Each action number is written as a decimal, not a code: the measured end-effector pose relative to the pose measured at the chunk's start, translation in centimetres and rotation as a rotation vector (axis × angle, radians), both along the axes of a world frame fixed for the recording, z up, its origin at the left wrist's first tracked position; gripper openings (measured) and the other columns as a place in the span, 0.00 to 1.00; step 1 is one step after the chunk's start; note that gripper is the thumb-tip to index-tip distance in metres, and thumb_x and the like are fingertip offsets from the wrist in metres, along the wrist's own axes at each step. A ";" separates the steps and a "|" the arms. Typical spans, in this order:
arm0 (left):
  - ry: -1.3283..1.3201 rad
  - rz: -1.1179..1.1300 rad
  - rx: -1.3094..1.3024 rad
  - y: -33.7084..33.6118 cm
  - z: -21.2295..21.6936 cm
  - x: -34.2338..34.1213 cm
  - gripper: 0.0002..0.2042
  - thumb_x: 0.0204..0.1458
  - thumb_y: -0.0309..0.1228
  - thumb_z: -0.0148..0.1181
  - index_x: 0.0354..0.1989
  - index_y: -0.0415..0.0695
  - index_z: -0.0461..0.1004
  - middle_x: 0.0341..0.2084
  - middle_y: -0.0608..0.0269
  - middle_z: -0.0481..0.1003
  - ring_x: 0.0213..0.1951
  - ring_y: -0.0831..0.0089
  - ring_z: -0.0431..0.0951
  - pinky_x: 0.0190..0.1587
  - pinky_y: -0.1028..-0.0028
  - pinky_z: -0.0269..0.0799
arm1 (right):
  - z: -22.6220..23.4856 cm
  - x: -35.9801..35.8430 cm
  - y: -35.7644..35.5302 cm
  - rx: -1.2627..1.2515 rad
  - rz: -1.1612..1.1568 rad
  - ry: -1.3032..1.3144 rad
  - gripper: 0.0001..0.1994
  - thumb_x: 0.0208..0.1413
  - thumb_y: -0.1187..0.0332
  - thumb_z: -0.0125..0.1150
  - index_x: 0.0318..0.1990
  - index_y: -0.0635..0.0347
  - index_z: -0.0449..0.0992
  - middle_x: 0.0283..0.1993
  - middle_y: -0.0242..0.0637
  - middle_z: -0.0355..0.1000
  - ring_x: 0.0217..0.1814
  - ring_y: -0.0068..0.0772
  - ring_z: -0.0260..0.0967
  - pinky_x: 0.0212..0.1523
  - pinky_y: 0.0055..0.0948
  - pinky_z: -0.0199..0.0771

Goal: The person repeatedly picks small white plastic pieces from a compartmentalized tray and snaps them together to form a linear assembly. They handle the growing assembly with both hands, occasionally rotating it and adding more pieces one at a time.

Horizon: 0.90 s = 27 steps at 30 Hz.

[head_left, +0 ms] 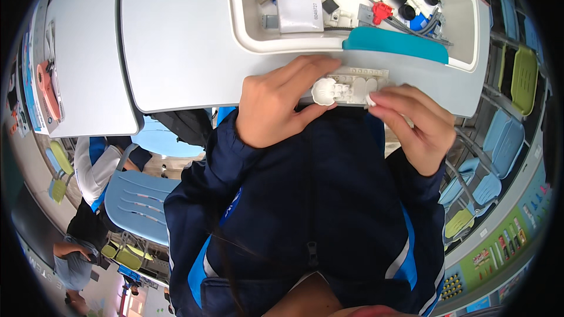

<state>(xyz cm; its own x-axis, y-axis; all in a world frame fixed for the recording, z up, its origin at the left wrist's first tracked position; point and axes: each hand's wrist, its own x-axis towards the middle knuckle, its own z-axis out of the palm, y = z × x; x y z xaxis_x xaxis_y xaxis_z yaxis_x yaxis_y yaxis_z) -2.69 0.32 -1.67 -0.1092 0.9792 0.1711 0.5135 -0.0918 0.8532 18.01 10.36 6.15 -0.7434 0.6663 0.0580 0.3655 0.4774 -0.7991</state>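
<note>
At the table's near edge lies a white building-brick assembly (358, 89) with studs, rounded plates and a shell-shaped piece (323, 91) at its left end. My left hand (276, 97) is curled round that left end, thumb in front and fingers behind, gripping it. Between the thumb and index finger of my right hand (418, 120) is a small white brick piece (370, 101), pinched against the right end of the assembly. Whether that piece is attached there I cannot tell.
Beyond my hands a white tray (249, 38) holds cables, black wheels, a red connector (382, 11), a white box (300, 13) and loose pieces. A teal strip (396, 44) lies along its near rim. Blue chairs (138, 202) and other people are around the table (176, 53).
</note>
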 end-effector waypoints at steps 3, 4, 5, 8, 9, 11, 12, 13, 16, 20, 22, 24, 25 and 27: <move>0.011 0.005 0.026 0.0 -0.2 0.0 0.26 0.41 0.31 0.79 0.53 0.47 0.80 0.46 0.67 0.82 0.16 0.78 0.66 0.20 0.78 0.64 | -1.7 -0.2 -0.3 0.008 -0.066 0.009 0.11 0.50 0.79 0.71 0.42 0.64 0.86 0.40 0.42 0.79 0.38 0.37 0.75 0.38 0.29 0.75; 0.016 0.009 0.034 -0.1 -0.3 0.0 0.26 0.41 0.31 0.79 0.53 0.47 0.80 0.46 0.68 0.82 0.16 0.78 0.66 0.20 0.78 0.64 | -1.9 -0.4 -0.1 0.061 -0.048 -0.010 0.11 0.49 0.78 0.71 0.42 0.62 0.86 0.41 0.40 0.79 0.39 0.36 0.72 0.38 0.29 0.73; 0.020 0.013 0.038 -0.1 -0.4 0.1 0.26 0.41 0.32 0.79 0.53 0.48 0.80 0.46 0.68 0.82 0.16 0.78 0.66 0.20 0.78 0.64 | -2.0 -0.6 0.0 0.114 -0.029 -0.028 0.12 0.49 0.78 0.71 0.43 0.60 0.86 0.42 0.37 0.78 0.40 0.35 0.70 0.37 0.28 0.71; 0.030 0.019 0.052 -0.2 -0.6 0.0 0.26 0.41 0.32 0.79 0.53 0.48 0.80 0.46 0.68 0.82 0.16 0.78 0.68 0.20 0.79 0.65 | -2.7 -1.1 0.2 0.176 -0.001 -0.033 0.13 0.48 0.77 0.72 0.43 0.56 0.87 0.44 0.31 0.78 0.43 0.33 0.64 0.37 0.27 0.65; 0.033 0.019 0.056 -0.3 -0.6 0.0 0.26 0.41 0.33 0.79 0.53 0.48 0.80 0.46 0.68 0.82 0.16 0.78 0.68 0.20 0.79 0.66 | -2.9 -1.2 0.2 0.180 0.003 -0.027 0.13 0.48 0.77 0.72 0.43 0.54 0.87 0.45 0.29 0.77 0.43 0.32 0.62 0.37 0.27 0.63; 0.032 0.017 0.057 -0.3 -0.6 0.0 0.26 0.41 0.33 0.79 0.53 0.48 0.80 0.47 0.69 0.82 0.17 0.78 0.69 0.20 0.79 0.66 | -3.2 -1.3 0.0 0.183 -0.006 -0.032 0.13 0.48 0.77 0.72 0.43 0.55 0.87 0.44 0.29 0.77 0.44 0.32 0.62 0.37 0.27 0.63; 0.032 0.015 0.058 -0.3 -0.7 0.1 0.26 0.41 0.33 0.79 0.53 0.48 0.80 0.47 0.69 0.82 0.17 0.78 0.69 0.20 0.79 0.67 | -3.3 -1.3 -0.1 0.184 -0.010 -0.035 0.13 0.48 0.77 0.72 0.43 0.55 0.87 0.44 0.29 0.77 0.44 0.32 0.62 0.37 0.27 0.63; 0.033 0.017 0.060 -0.3 -0.7 0.1 0.26 0.41 0.33 0.79 0.53 0.48 0.80 0.47 0.69 0.82 0.17 0.78 0.69 0.20 0.79 0.67 | -3.4 -1.3 -0.2 0.183 -0.013 -0.038 0.13 0.48 0.76 0.72 0.43 0.54 0.87 0.44 0.29 0.77 0.44 0.32 0.62 0.37 0.27 0.63; 0.033 0.020 0.065 -0.3 -0.7 0.1 0.27 0.41 0.33 0.79 0.53 0.49 0.80 0.47 0.69 0.82 0.17 0.78 0.69 0.20 0.78 0.67 | -3.5 -1.1 0.0 0.181 -0.007 -0.044 0.13 0.48 0.76 0.72 0.43 0.54 0.88 0.43 0.28 0.77 0.44 0.32 0.62 0.37 0.27 0.63; 0.033 0.021 0.060 -0.3 -0.7 0.1 0.26 0.41 0.33 0.79 0.53 0.49 0.80 0.47 0.69 0.82 0.17 0.78 0.69 0.20 0.79 0.66 | -3.5 -1.0 0.1 0.157 0.018 -0.042 0.13 0.48 0.75 0.73 0.43 0.53 0.88 0.43 0.27 0.77 0.44 0.33 0.62 0.38 0.27 0.63; 0.034 0.020 0.057 -0.3 -0.7 0.2 0.26 0.41 0.33 0.79 0.53 0.49 0.80 0.47 0.70 0.82 0.17 0.78 0.68 0.20 0.79 0.66 | -3.4 -1.0 0.1 0.139 0.014 -0.063 0.13 0.48 0.75 0.73 0.43 0.53 0.88 0.43 0.27 0.76 0.44 0.33 0.61 0.39 0.27 0.63; 0.035 0.020 0.056 -0.2 -0.6 0.2 0.27 0.40 0.33 0.79 0.53 0.49 0.80 0.47 0.70 0.82 0.16 0.78 0.68 0.20 0.79 0.66 | -3.0 -1.0 0.0 0.125 0.006 -0.109 0.13 0.48 0.75 0.73 0.43 0.52 0.88 0.42 0.27 0.76 0.45 0.34 0.61 0.41 0.28 0.64; 0.031 0.020 0.054 -0.2 -0.6 0.2 0.27 0.40 0.32 0.79 0.53 0.49 0.80 0.47 0.70 0.82 0.16 0.78 0.67 0.20 0.79 0.66 | -3.0 -1.0 0.1 0.091 -0.001 -0.107 0.13 0.48 0.75 0.73 0.43 0.52 0.88 0.41 0.27 0.76 0.45 0.34 0.60 0.42 0.28 0.64; 0.022 0.020 0.050 -0.2 -0.7 0.3 0.27 0.40 0.32 0.79 0.53 0.49 0.80 0.47 0.69 0.82 0.16 0.78 0.66 0.20 0.79 0.65 | -3.2 -0.9 0.3 0.024 -0.015 -0.102 0.13 0.48 0.75 0.73 0.43 0.52 0.88 0.41 0.27 0.75 0.46 0.35 0.60 0.44 0.29 0.64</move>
